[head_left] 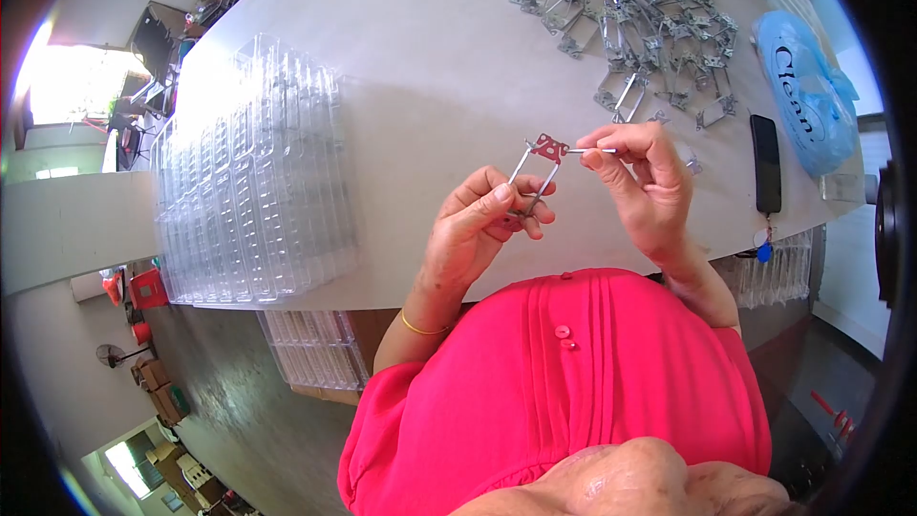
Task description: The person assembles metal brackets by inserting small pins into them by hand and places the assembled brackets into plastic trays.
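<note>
Between my two hands is a small metal frame [549, 147] with thin rods and plates that look reddish. My left hand [475, 217] pinches its lower rods between thumb and fingers. In the fingertips of my right hand [642, 177] is a thin metal pin [600, 150], held level, its far tip at the upper plate of the frame. Whether the pin sits in a hole there is too small to tell. Beyond my right hand lies a heap of similar grey metal frames [671, 48] on the white table [430, 67].
Stacked clear plastic trays [253, 177] stand on the table's left side. At right lie a black phone [765, 164] with a blue tag, a blue plastic bag [805, 91] and a small clear box [841, 187]. More trays [310, 339] are below the table's near edge.
</note>
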Motion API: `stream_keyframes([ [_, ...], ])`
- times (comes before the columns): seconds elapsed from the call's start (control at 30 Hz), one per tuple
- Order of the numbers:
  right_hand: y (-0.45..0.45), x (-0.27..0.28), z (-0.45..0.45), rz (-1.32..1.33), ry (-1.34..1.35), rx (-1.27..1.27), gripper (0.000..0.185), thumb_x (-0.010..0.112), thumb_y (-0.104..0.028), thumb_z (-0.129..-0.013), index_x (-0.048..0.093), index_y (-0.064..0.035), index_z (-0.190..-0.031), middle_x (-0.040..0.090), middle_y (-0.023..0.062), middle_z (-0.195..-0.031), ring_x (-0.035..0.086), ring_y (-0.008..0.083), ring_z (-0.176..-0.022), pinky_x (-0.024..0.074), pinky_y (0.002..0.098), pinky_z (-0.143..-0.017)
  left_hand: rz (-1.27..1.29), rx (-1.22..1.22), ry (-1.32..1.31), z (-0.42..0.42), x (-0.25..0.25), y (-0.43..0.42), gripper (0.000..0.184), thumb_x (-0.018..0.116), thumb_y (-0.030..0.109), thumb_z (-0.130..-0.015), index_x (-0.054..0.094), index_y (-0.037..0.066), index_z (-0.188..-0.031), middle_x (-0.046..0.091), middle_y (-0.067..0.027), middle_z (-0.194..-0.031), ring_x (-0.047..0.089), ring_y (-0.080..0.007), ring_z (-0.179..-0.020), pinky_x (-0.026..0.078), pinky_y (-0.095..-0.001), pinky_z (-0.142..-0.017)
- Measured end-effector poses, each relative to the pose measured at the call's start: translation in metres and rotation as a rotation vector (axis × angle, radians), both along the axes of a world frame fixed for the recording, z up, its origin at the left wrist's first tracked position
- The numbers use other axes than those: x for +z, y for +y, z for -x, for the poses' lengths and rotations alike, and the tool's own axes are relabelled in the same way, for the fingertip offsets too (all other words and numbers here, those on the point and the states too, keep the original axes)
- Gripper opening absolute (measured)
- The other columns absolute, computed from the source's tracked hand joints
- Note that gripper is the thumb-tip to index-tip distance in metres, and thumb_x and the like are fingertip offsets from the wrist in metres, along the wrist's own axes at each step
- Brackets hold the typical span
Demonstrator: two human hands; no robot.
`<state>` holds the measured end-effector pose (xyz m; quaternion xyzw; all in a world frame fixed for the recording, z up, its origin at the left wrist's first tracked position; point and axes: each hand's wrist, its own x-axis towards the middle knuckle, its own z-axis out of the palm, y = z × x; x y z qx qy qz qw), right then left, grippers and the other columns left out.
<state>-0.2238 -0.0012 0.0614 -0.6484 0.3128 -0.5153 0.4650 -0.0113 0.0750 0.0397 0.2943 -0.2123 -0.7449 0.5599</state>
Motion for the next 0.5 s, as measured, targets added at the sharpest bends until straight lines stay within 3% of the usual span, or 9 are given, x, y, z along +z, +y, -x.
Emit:
stream_keyframes([
  [0.23, -0.002, 0.005, -0.004, 0.339, 0.190, -0.076, 0.017, 0.075, 0.004, -0.088, 0.061, -0.0025, -0.096, 0.070, 0.0107, -0.089, 0.069, 0.0181, -0.082, 0.0541, 0.0274, -0.069, 0.058, -0.004, -0.091, 0.000, 0.002, 0.003, 0.019, 0.053, 0.017, -0.105, 0.056, 0.001, -0.095, 0.060, -0.0288, -0.126, 0.069, -0.0291, -0.096, 0.056, -0.0371, -0.078],
  [0.37, 0.000, 0.006, -0.001, 0.384, 0.273, -0.102, 0.014, 0.074, 0.000, -0.090, 0.060, -0.0024, -0.091, 0.068, 0.0091, -0.084, 0.066, 0.0150, -0.076, 0.0526, 0.0273, -0.065, 0.211, 0.068, -0.339, 0.005, 0.006, 0.006, 0.016, 0.058, 0.012, -0.103, 0.060, -0.002, -0.095, 0.059, -0.0248, -0.131, 0.067, -0.0240, -0.098, 0.055, -0.0352, -0.081],
  [0.43, 0.003, 0.002, 0.001, 0.142, 0.245, -0.056, 0.017, 0.070, -0.008, -0.097, 0.058, -0.0027, -0.086, 0.065, 0.0062, -0.078, 0.061, 0.0111, -0.068, 0.0498, 0.0248, -0.060, 0.265, 0.099, -0.444, 0.006, 0.009, 0.008, 0.014, 0.060, 0.011, -0.102, 0.061, -0.002, -0.095, 0.059, -0.0235, -0.132, 0.067, -0.0227, -0.099, 0.054, -0.0345, -0.082],
  [0.47, 0.005, 0.003, 0.001, 0.143, 0.245, -0.056, 0.017, 0.070, -0.008, -0.097, 0.058, -0.0027, -0.086, 0.065, 0.0062, -0.078, 0.061, 0.0111, -0.068, 0.0498, 0.0248, -0.060, 0.276, 0.100, -0.478, 0.006, 0.011, 0.008, 0.013, 0.061, 0.010, -0.101, 0.061, -0.002, -0.095, 0.058, -0.0225, -0.132, 0.066, -0.0223, -0.100, 0.054, -0.0344, -0.083],
  [0.5, 0.008, 0.003, 0.002, -0.056, 0.201, -0.002, 0.023, 0.066, -0.016, -0.100, 0.056, -0.0033, -0.084, 0.064, 0.0050, -0.075, 0.060, 0.0096, -0.065, 0.0482, 0.0238, -0.058, 0.286, 0.102, -0.513, 0.006, 0.012, 0.008, 0.012, 0.062, 0.009, -0.100, 0.062, -0.002, -0.095, 0.058, -0.0215, -0.132, 0.066, -0.0218, -0.101, 0.053, -0.0342, -0.084],
])
